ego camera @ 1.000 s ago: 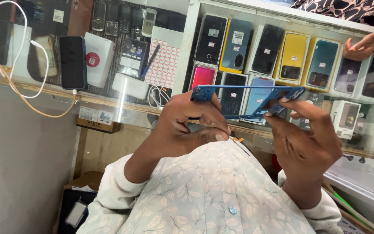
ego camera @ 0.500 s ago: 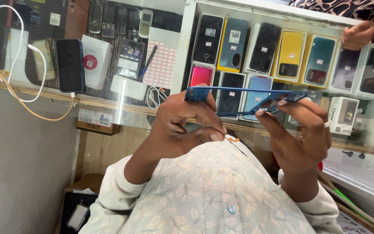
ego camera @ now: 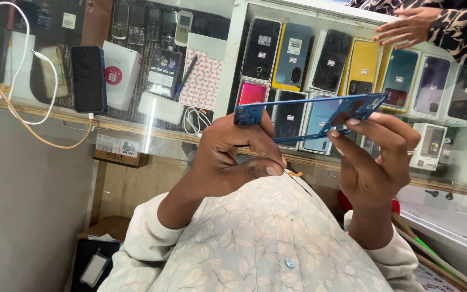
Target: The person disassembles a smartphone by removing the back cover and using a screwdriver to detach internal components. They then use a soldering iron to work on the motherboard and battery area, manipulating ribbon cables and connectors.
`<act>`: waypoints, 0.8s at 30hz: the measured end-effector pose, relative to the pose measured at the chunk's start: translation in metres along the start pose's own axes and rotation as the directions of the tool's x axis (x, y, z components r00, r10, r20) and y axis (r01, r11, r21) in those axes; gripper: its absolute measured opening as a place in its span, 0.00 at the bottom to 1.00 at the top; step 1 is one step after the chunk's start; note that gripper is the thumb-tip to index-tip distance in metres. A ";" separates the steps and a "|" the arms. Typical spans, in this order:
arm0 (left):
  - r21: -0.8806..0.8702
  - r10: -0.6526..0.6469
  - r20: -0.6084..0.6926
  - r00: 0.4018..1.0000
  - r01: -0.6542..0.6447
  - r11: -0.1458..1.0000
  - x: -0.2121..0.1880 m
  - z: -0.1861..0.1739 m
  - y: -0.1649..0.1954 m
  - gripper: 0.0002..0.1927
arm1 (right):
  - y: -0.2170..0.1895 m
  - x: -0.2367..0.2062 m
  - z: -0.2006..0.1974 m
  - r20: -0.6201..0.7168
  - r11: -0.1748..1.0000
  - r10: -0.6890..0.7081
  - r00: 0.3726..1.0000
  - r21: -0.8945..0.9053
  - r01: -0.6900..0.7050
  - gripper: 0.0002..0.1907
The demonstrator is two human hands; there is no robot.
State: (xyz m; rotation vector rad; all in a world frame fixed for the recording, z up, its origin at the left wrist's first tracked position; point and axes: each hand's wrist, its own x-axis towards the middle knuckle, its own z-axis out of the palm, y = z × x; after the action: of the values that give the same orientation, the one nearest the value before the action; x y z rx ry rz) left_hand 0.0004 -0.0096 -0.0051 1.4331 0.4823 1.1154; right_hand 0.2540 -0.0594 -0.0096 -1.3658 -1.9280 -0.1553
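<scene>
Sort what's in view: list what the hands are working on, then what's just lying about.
In hand:
- thin blue plastic phone frame, held by left hand and right hand

Lying about:
- black phone on white cable
- yellow phone in display case
- another person's hand

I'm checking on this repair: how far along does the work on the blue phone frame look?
Done: the blue phone frame is stripped bare, with no screen or back in it. In hand: the left hand pinches one end and the right hand the other, holding it up edge-on. Left: nothing is fitted into it yet, and no parts for it are in view.
</scene>
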 end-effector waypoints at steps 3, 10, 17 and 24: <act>-0.024 -0.031 -0.001 1.000 0.031 0.999 0.000 0.001 0.000 0.08 | -0.002 0.001 0.002 -0.017 1.000 0.015 1.000 0.028 -0.014 0.08; 0.023 0.019 -0.028 0.999 -0.018 1.000 0.002 0.000 -0.003 0.08 | 0.025 -0.017 0.015 -0.277 0.955 0.081 0.958 0.295 0.005 0.05; 0.013 0.042 -0.130 0.991 -0.041 0.999 -0.010 -0.012 -0.009 0.08 | 0.086 -0.050 0.072 0.047 0.675 0.498 0.866 0.606 -0.421 0.03; -0.007 0.006 -0.230 0.973 -0.008 1.000 -0.016 -0.031 -0.014 0.11 | 0.073 -0.074 0.142 0.394 0.734 0.507 0.767 0.269 -0.624 0.09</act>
State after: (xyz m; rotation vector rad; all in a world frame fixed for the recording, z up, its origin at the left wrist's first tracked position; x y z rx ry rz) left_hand -0.0278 -0.0032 -0.0279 1.3053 0.6350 1.2953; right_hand 0.2556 -0.0143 -0.1794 -1.6979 -1.5403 0.7420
